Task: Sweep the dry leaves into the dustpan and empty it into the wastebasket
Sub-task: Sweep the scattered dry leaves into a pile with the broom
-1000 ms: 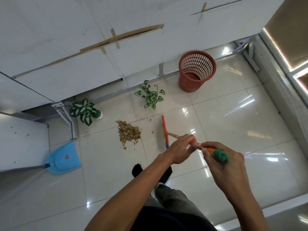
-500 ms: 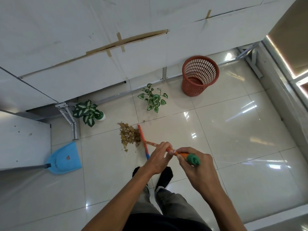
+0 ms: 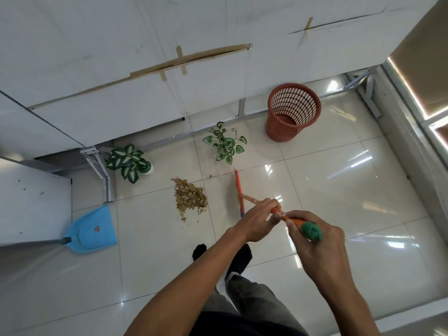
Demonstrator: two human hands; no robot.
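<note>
A pile of dry brown leaves [image 3: 190,198] lies on the tiled floor. Both my hands grip an orange broom handle with a green end cap [image 3: 312,231]. My left hand [image 3: 258,220] holds it lower down, my right hand [image 3: 320,243] holds the top near the cap. The broom head [image 3: 238,191], orange and thin, stands on the floor a short way right of the leaves, apart from them. A blue dustpan [image 3: 91,232] with a grey handle lies on the floor at the left. The reddish-brown mesh wastebasket [image 3: 292,112] stands upright at the back right.
Two potted leafy plants [image 3: 129,162] [image 3: 225,144] stand on the floor behind the leaves, by a metal table leg [image 3: 101,173]. White tables [image 3: 121,93] fill the back and left. My feet in black socks [image 3: 238,259] are below my hands.
The broom head had swept left against the leaf pile half a second ago; now it has swung back right, away from the leaves. Both hands moved right with the handle.
</note>
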